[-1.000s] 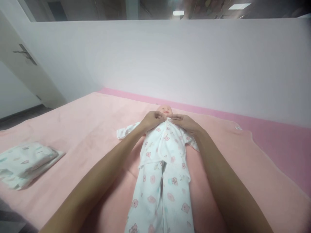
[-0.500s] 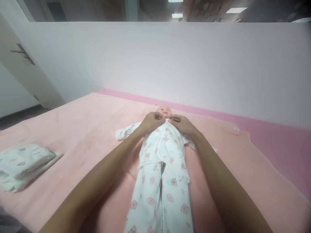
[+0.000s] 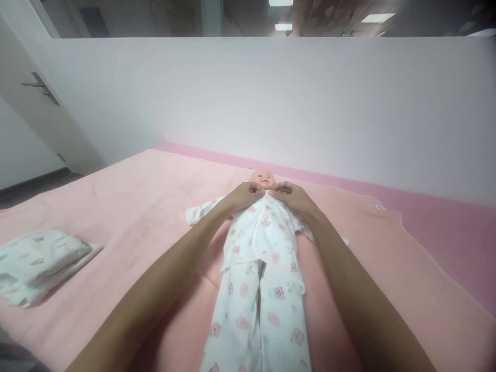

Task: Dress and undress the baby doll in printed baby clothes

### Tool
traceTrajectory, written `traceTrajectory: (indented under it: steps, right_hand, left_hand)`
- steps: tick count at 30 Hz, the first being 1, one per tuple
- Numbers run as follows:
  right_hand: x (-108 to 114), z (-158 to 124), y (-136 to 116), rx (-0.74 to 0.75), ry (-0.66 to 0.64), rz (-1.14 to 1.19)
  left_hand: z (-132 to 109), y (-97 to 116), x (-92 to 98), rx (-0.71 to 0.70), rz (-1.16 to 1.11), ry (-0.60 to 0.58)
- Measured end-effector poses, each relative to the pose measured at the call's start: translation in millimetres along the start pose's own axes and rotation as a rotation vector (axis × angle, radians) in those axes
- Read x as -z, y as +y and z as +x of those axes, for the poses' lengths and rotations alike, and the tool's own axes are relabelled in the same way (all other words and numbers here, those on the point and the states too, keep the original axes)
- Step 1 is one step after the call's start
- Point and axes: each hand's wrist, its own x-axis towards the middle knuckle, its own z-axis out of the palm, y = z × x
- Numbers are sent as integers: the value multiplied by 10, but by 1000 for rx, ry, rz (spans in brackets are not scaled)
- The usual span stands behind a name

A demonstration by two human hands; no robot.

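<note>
A baby doll point(image 3: 264, 177) lies on its back with its head at the far end. It wears a white long-sleeved shirt point(image 3: 260, 235) and matching pants point(image 3: 236, 320), both printed with pink animal faces. My left hand point(image 3: 247, 195) pinches the shirt at the left of the collar, just under the doll's chin. On the collar's other side my right hand point(image 3: 291, 196) pinches the fabric too, its fingers bent. Between the fingertips of both hands lies the neck opening; any fastener there is too small to make out. The doll's sleeves stretch out sideways.
A pink blanket point(image 3: 127, 206) covers the bed or table, with a darker pink strip point(image 3: 445, 227) along the wall. Folded printed cloth point(image 3: 42, 263) lies at the left. Behind stand a white wall point(image 3: 271, 98), a window point(image 3: 174, 18) and a door with a handle point(image 3: 42, 88).
Both hands stay at the collar; the right fingers have curled more tightly towards the neck opening. The whole view has shifted slightly.
</note>
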Motion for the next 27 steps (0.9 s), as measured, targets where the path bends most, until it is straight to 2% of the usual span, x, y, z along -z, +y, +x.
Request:
traceTrajectory:
  steps: [4, 8, 14, 19, 21, 24, 27]
  right_hand:
    - [55, 75, 44, -44, -85, 66]
    - [81, 134, 95, -87, -115, 89]
    - [56, 129, 72, -128, -87, 70]
    - [-2, 108, 60, -138, -58, 35]
    - [-64, 49, 50, -73, -23, 0]
    - [-127, -126, 69, 125, 162, -125]
    - [17, -395, 211, 311, 297, -361]
  left_hand:
    - [47, -36, 6, 23, -27, -62]
    - [58, -48, -5, 46, -19, -59]
    - [66, -52, -5, 72, -18, 30]
    - [89, -58, 14, 92, -53, 26]
    - [98, -74, -5, 105, -79, 47]
    - [85, -132, -38, 128, -76, 139]
    - [-26, -282, 33, 98, 57, 274]
